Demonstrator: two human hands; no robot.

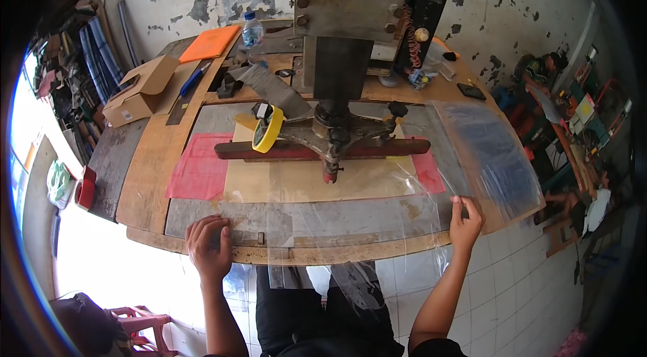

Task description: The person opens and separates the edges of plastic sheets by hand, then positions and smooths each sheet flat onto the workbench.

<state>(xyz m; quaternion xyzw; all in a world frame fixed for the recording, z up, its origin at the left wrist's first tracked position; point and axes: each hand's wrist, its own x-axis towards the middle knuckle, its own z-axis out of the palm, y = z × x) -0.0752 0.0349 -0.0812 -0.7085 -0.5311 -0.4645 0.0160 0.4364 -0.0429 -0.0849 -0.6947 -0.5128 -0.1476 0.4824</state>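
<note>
Press: The press (330, 121) is standing over the tabletop (145, 182), its red-sided crossbar (290, 151) extending left and right.
Clear sheet: The clear sheet (350, 222) is lying in front of the press and is hanging over the tabletop's front edge.
Sheet edges: The left edge is running roughly straight from near the crossbar to the overhang; the right edge is slanting toward the right hand.
Sheet surface: The plastic is showing transparent, with glare streaks, creases and a crumpled lower end.
Right hand: The right hand (466, 222) is pinching the sheet's right edge narrowly between thumb and fingers, right of the press.
Left hand: The left hand (209, 246) is resting at the front edge, left of the press and apart from the sheet, fingers curling; its grip cannot be told.
Working room: A gray board strip (242, 215) is extending between the tan sheet (249, 182) and the front edge; the crossbar is bounding the space behind.
Left side: A yellow tape roll (268, 129) is sitting beside the press; a red piece (195, 168) is lying farther left.
Right side: Stacked film (492, 155) is covering the tabletop's right portion.
</note>
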